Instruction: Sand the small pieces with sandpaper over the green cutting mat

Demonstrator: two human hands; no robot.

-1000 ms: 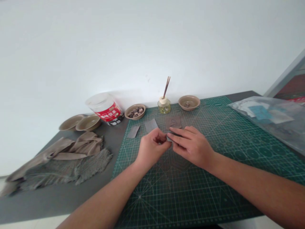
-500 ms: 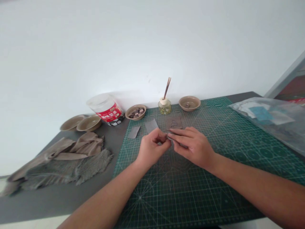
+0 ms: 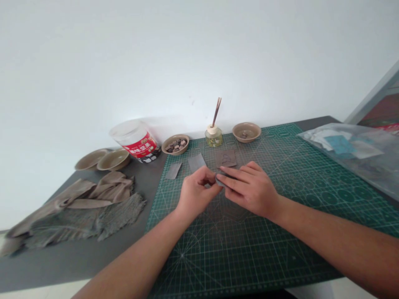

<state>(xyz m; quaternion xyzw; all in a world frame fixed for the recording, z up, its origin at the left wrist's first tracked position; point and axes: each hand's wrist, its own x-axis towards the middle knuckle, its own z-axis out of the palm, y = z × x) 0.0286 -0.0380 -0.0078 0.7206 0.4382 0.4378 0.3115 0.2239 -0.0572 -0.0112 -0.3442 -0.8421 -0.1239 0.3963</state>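
Above the middle of the green cutting mat [image 3: 249, 257], my two hands meet fingertip to fingertip. Between them shows a small grey piece that looks like sandpaper [image 3: 220, 181]. My left hand [image 3: 197, 190] is closed in a pinch at its left edge; anything else in that pinch is hidden. My right hand [image 3: 254, 189] presses the grey piece between thumb and fingers. Just beyond lie two flat grey sheets, a smaller one [image 3: 173, 170] and a larger one [image 3: 196, 161], and a brown square sheet [image 3: 226, 158] with a dark marking.
Along the wall stand a bowl of small blocks [image 3: 175, 145], a reed diffuser [image 3: 213, 136] and a bowl with a few small pieces [image 3: 246, 133]. Left are a red-labelled plastic tub [image 3: 137, 141], two bowls [image 3: 114, 160] and crumpled cloths [image 3: 102, 203]. A plastic bag [image 3: 352, 149] lies right.
The fingers have shifted slightly against each other, and more of the grey piece shows between them. The whole view has tilted a little; the other things stay in place.
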